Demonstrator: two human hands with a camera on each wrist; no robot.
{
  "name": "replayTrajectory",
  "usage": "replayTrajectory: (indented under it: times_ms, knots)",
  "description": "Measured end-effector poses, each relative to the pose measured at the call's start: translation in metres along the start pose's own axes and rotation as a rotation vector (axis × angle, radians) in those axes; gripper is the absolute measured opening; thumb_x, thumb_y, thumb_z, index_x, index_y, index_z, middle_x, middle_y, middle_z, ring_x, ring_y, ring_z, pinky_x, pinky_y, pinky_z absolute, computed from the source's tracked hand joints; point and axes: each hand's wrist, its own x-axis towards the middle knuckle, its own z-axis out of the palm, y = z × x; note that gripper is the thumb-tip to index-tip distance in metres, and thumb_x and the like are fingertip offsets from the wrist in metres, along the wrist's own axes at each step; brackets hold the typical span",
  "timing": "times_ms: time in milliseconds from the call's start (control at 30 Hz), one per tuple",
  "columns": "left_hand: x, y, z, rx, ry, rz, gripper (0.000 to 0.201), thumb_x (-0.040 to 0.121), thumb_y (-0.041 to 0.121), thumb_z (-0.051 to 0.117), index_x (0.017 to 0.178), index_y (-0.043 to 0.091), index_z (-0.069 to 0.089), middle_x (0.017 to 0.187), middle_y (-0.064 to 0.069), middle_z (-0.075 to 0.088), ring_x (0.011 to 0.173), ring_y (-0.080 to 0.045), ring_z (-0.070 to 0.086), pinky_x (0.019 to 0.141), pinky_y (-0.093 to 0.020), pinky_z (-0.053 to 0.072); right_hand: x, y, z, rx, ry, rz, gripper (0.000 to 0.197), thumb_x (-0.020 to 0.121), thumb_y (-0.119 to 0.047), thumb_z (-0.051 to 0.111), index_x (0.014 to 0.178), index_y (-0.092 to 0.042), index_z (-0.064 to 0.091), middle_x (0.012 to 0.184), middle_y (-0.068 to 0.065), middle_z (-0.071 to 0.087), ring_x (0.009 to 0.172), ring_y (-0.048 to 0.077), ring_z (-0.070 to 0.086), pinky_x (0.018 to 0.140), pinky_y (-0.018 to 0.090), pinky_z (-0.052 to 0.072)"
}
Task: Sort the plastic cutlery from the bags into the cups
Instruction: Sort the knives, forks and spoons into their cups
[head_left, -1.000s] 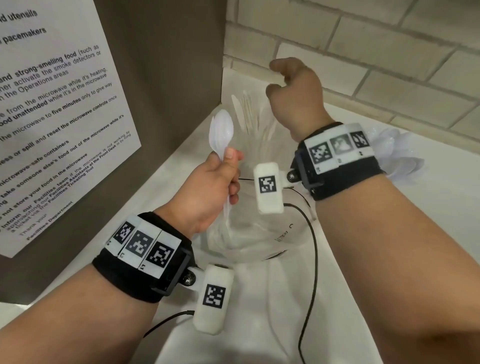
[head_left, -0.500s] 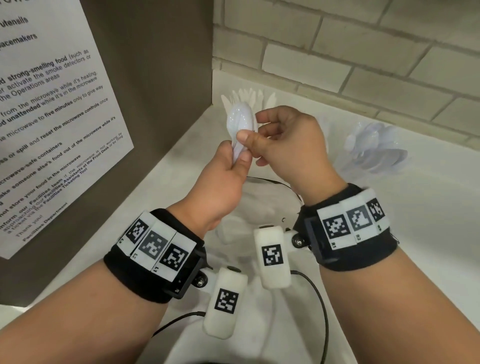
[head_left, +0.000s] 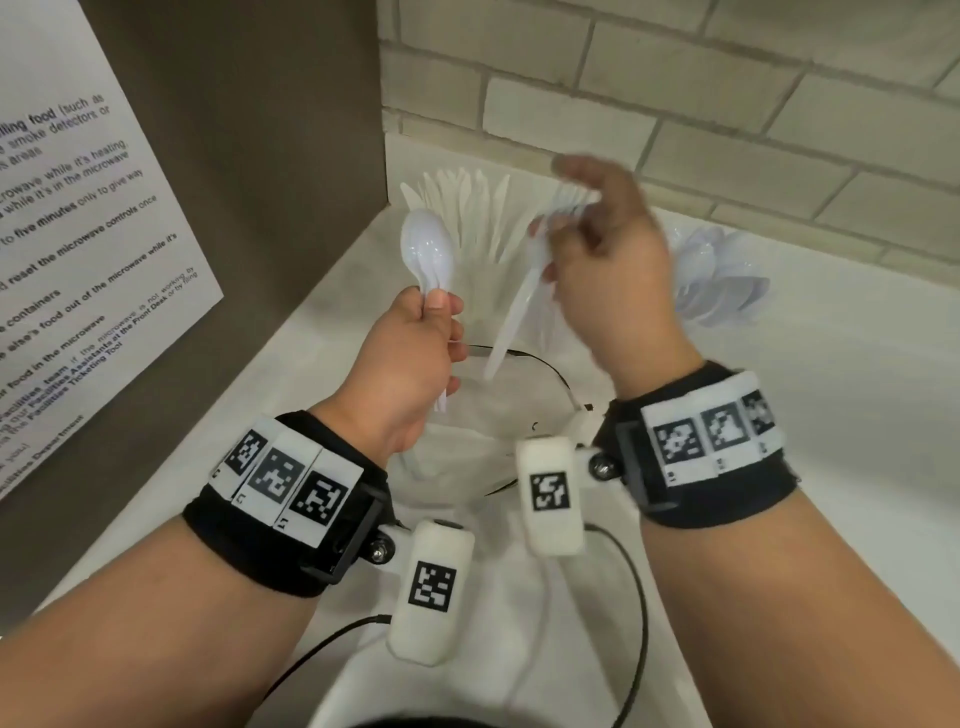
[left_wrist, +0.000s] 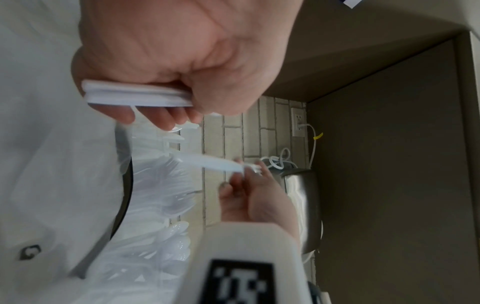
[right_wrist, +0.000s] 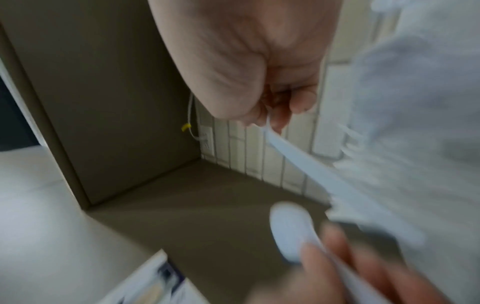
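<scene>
My left hand (head_left: 441, 312) grips a small stack of white plastic spoons (head_left: 428, 254) by the handles, bowls up; the handle ends (left_wrist: 135, 96) stick out of the fist. My right hand (head_left: 561, 228) pinches a single white fork (head_left: 519, 306) near its tines, handle hanging down to the left, blurred by motion. Behind the hands, a clear cup of white knives (head_left: 467, 208) stands in the corner. To the right a clear cup of spoons (head_left: 722, 275) stands by the wall. A clear plastic bag (head_left: 467, 431) lies on the counter under both hands.
A brown cabinet side with a printed notice (head_left: 78, 260) closes off the left. A brick wall (head_left: 675, 104) runs along the back of the white counter (head_left: 857, 415). A black cable (head_left: 639, 597) trails toward me. A steel appliance (left_wrist: 303, 205) stands further right.
The right hand came back from the knife cup, met the left hand's bundle, and has now pulled a fork away to the right. The left hand keeps the spoons.
</scene>
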Motion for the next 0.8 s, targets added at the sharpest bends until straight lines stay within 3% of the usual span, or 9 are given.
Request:
replayTrajectory:
  times_ms: [100,167,300,400,467,533,600,700,800]
  knots:
    - [0.001,0.001,-0.002,0.027,-0.010,0.008,0.026,0.104,0.036,0.032,0.099,0.025,0.055,0.083,0.006,0.052,0.078,-0.011,0.057,0.076,-0.034,0.049,0.023,-0.003,-0.033,-0.067,0.240,-0.252,0.034,0.094,-0.004,0.043,0.125,-0.013,0.054,0.102,-0.010,0.064,0.075,0.012,0.062,0.067,0.032,0.055]
    - [-0.001,0.002,-0.001,0.046,-0.029,0.023,0.026,0.104,0.037,0.032,0.101,0.025,0.055,0.083,0.004,0.052,0.074,-0.011,0.056,0.074,-0.033,0.050,0.040,0.003,-0.049,-0.175,0.358,-0.351,0.033,0.094,-0.006,0.039,0.123,-0.011,0.056,0.102,-0.017,0.058,0.080,0.004,0.059,0.075,0.028,0.054]
    - [-0.002,0.003,0.001,0.053,-0.074,0.036,0.027,0.104,0.037,0.033,0.101,0.023,0.057,0.084,0.001,0.051,0.062,-0.012,0.054,0.066,-0.033,0.050,0.056,0.028,-0.054,-0.288,0.395,-0.368,0.044,0.088,0.002,0.035,0.125,-0.006,0.058,0.110,0.008,0.064,0.091,-0.005,0.051,0.088,0.003,0.037]
    - [-0.002,0.002,0.002,0.058,-0.094,0.040,0.027,0.104,0.037,0.034,0.100,0.024,0.058,0.085,0.000,0.051,0.059,-0.013,0.051,0.062,-0.033,0.049,0.052,0.050,-0.042,-0.317,0.327,-0.304,0.042,0.090,0.002,0.037,0.125,-0.006,0.059,0.110,0.015,0.066,0.092,0.006,0.057,0.085,-0.002,0.032]
    - [-0.002,0.002,0.001,0.067,-0.094,0.035,0.026,0.104,0.037,0.035,0.101,0.024,0.058,0.085,0.000,0.052,0.059,-0.013,0.050,0.061,-0.031,0.048,0.047,0.063,-0.032,-0.400,0.216,-0.144,0.040,0.093,-0.004,0.037,0.128,-0.012,0.057,0.107,0.013,0.068,0.090,0.019,0.062,0.080,0.005,0.039]
    - [0.000,0.001,0.000,0.092,-0.083,0.042,0.024,0.103,0.037,0.038,0.104,0.024,0.059,0.085,0.002,0.052,0.064,-0.013,0.048,0.061,-0.029,0.046,0.040,0.072,-0.025,-0.628,0.029,0.048,0.039,0.097,-0.016,0.035,0.131,-0.020,0.054,0.110,0.012,0.069,0.101,0.030,0.062,0.088,0.029,0.048]
    - [0.000,0.000,0.000,0.132,-0.076,0.069,0.025,0.102,0.037,0.038,0.112,0.026,0.059,0.087,0.004,0.055,0.070,-0.013,0.047,0.066,-0.027,0.043,0.033,0.073,-0.021,-0.763,-0.104,0.184,0.041,0.099,-0.023,0.032,0.136,-0.026,0.050,0.116,0.013,0.067,0.111,0.036,0.056,0.095,0.044,0.045]
    - [-0.001,-0.001,0.000,0.177,-0.066,0.095,0.032,0.104,0.036,0.032,0.124,0.027,0.056,0.089,0.008,0.059,0.076,-0.010,0.049,0.070,-0.023,0.041,0.031,0.065,-0.022,-0.784,-0.081,0.215,0.044,0.100,-0.024,0.030,0.142,-0.024,0.043,0.129,0.010,0.060,0.122,0.036,0.046,0.100,0.045,0.037]
    - [-0.001,-0.001,0.002,0.201,-0.064,0.115,0.032,0.105,0.034,0.030,0.124,0.029,0.056,0.089,0.008,0.059,0.079,-0.010,0.051,0.070,-0.023,0.041,0.026,0.052,-0.021,-0.638,0.093,0.018,0.041,0.097,-0.020,0.038,0.135,-0.018,0.053,0.129,0.006,0.060,0.120,0.031,0.046,0.099,0.036,0.034]
